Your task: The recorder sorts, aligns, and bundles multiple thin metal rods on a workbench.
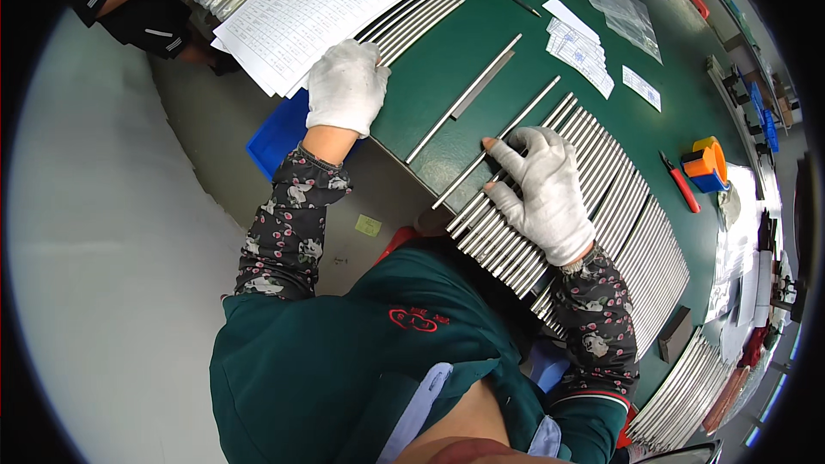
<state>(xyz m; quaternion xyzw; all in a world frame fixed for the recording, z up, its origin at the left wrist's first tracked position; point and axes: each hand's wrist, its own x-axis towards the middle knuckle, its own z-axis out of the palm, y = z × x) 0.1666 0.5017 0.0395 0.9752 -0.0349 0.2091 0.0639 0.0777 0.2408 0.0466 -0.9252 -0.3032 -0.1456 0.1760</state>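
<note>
So both hands have white gloves on, w/ bare thumb & index tips showing on the R one. R grip (546, 185) is open, palm down over the L end of a big row of shiny metal rods (593, 150), thumb & index apart w/ a gap btwn. A lone rod (537, 100) lies on a slant just off that row, right at the R grip's index tip; tip is on it or just beside it, can't tell which. Rod's far end runs up past the knuckles, near end is lower L of the thumb, by the bench (412, 103) edge. Most of the row spreads to the R of the R grip & under the forearm.

L grip (348, 90): fingers curled at the lower ends of a smaller rod bunch (421, 24). Palm's hidden, so can't tell if it's holding any. Those rods run up & R from it, paper sheets (318, 17) lie just above it, blue bin (279, 137) is lower L.

Btwn the two grips: another rod (434, 132) w/ a flat grey bar (484, 85) alongside. FYI, some labels (580, 51) lie beyond the R grip's knuckles, plus a red-handled tool (683, 189) & an orange roll (715, 150) well off to its R.
</note>
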